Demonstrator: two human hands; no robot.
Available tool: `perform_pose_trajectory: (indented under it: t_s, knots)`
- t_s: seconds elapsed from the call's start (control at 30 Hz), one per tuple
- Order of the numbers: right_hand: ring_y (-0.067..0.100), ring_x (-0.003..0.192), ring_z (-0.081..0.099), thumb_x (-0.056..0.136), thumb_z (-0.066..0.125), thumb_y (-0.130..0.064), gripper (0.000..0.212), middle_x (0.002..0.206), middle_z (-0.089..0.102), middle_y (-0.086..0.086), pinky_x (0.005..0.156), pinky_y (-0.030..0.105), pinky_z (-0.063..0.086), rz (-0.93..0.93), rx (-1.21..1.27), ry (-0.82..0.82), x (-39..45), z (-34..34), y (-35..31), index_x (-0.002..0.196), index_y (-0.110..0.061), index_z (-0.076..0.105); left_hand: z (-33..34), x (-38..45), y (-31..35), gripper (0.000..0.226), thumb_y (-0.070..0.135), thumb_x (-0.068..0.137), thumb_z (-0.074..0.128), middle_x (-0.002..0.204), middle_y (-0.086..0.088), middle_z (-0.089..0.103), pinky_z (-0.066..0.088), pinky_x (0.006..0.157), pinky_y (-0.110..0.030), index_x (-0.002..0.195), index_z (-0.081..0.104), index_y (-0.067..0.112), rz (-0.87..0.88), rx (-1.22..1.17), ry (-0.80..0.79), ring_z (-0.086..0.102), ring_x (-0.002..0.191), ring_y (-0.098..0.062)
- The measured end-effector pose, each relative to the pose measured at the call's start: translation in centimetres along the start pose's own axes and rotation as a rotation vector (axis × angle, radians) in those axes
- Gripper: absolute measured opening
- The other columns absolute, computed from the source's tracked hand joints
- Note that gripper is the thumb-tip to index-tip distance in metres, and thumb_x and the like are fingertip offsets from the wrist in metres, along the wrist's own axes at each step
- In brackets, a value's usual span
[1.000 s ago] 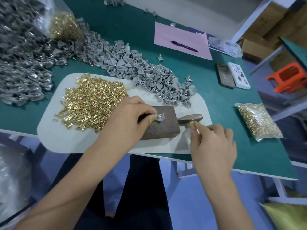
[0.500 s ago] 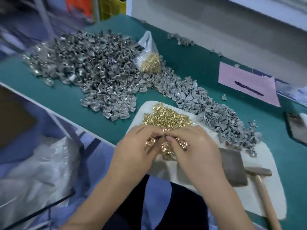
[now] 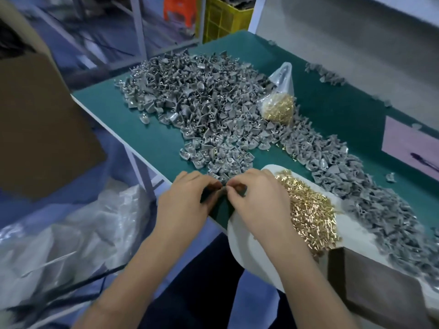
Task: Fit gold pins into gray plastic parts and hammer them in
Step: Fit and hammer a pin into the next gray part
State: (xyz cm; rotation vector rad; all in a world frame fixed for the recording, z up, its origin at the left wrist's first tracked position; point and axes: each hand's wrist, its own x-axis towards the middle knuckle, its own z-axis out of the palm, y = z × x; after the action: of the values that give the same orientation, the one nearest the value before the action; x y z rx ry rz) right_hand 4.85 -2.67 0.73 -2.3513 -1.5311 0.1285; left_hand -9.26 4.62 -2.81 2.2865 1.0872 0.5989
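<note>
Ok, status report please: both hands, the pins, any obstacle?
Left hand and right hand together at table edge, fingertips meeting; held item hidden. Loose gold pins beside right hand. No obstacle seen.

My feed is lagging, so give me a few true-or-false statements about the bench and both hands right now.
1. The left hand and right hand meet fingertip to fingertip at the near table edge. True.
2. The loose gold pins lie heaped on a white mat. True.
3. The right hand grips a hammer. False: no hammer is in view; its fingers are curled at something too small to make out.
4. The clear bag of pins sits on the white mat. False: it sits among the gray plastic parts on the green table.
5. A dark block sits at the mat's right end. True.
</note>
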Motion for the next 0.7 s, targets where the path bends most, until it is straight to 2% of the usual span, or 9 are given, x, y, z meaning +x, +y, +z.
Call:
perform_pose_trajectory:
  t_s: [0.1, 0.17, 0.23, 0.3, 0.43, 0.5, 0.7]
  knots:
    - [0.017, 0.096, 0.055, 0.094, 0.063, -0.036, 0.013, 0.092, 0.064, -0.011, 0.070, 0.031, 0.038, 0.029, 0.004, 0.039, -0.5, -0.6, 0.4, 0.096, -0.035, 0.076, -0.2, -0.3, 0.7, 0.013, 0.036, 0.091, 0.069, 0.097, 0.018, 0.060, 0.046, 0.071, -0.033, 0.102, 0.061, 0.036, -0.052, -0.053, 0.084, 0.052, 0.099, -0.008]
    - [0.016, 0.094, 0.058, 0.094, 0.064, -0.033, 0.013, 0.091, 0.066, -0.012, 0.072, 0.032, 0.044, 0.098, 0.045, 0.119, -1.7, -1.8, 1.6, 0.093, -0.033, 0.077, -0.4, -0.9, 1.2, 0.013, 0.030, 0.092, 0.068, 0.096, 0.019, 0.058, 0.045, 0.069, -0.029, 0.101, 0.059, 0.034, -0.012, -0.091, 0.099, 0.053, 0.094, -0.004]
    - [0.016, 0.093, 0.061, 0.092, 0.065, -0.029, 0.012, 0.091, 0.069, -0.013, 0.076, 0.036, 0.051, 0.164, 0.087, 0.184, -3.2, -3.2, 3.3, 0.089, -0.031, 0.076, -0.3, -1.8, 1.8, 0.011, 0.030, 0.092, 0.065, 0.096, 0.021, 0.058, 0.043, 0.066, -0.020, 0.098, 0.059, 0.037, 0.061, -0.107, 0.013, 0.051, 0.088, 0.003]
    - [0.016, 0.094, 0.063, 0.092, 0.066, -0.026, 0.011, 0.091, 0.070, -0.015, 0.079, 0.039, 0.053, 0.225, 0.113, 0.209, -4.7, -4.4, 4.7, 0.088, -0.030, 0.076, 0.0, -2.5, 2.7, 0.014, 0.032, 0.091, 0.065, 0.099, 0.024, 0.060, 0.039, 0.066, -0.012, 0.103, 0.062, 0.039, 0.100, -0.074, -0.120, 0.050, 0.091, 0.006]
    - [0.015, 0.097, 0.064, 0.093, 0.066, -0.023, 0.012, 0.095, 0.072, -0.015, 0.085, 0.040, 0.053, 0.262, 0.147, 0.164, -6.9, -5.3, 5.9, 0.092, -0.027, 0.077, 0.8, -2.7, 4.2, 0.023, 0.038, 0.090, 0.066, 0.106, 0.019, 0.062, 0.038, 0.072, -0.022, 0.113, 0.065, 0.040, 0.108, 0.058, -0.211, 0.053, 0.105, -0.003]
    - [0.013, 0.097, 0.063, 0.094, 0.066, -0.023, 0.012, 0.095, 0.071, -0.016, 0.085, 0.039, 0.053, 0.255, 0.160, 0.162, -7.7, -5.3, 6.0, 0.093, -0.027, 0.077, 0.9, -2.3, 4.9, 0.018, 0.040, 0.091, 0.066, 0.103, 0.014, 0.061, 0.036, 0.072, -0.025, 0.110, 0.068, 0.041, 0.093, 0.073, -0.222, 0.054, 0.105, -0.008]
    - [0.008, 0.092, 0.061, 0.093, 0.067, -0.024, 0.010, 0.092, 0.068, -0.018, 0.082, 0.037, 0.053, 0.254, 0.201, 0.195, -9.2, -5.0, 6.3, 0.093, -0.029, 0.076, 0.9, -1.0, 5.5, 0.010, 0.043, 0.095, 0.063, 0.097, 0.016, 0.059, 0.037, 0.071, -0.027, 0.097, 0.071, 0.038, 0.112, 0.119, -0.235, 0.049, 0.104, -0.006]
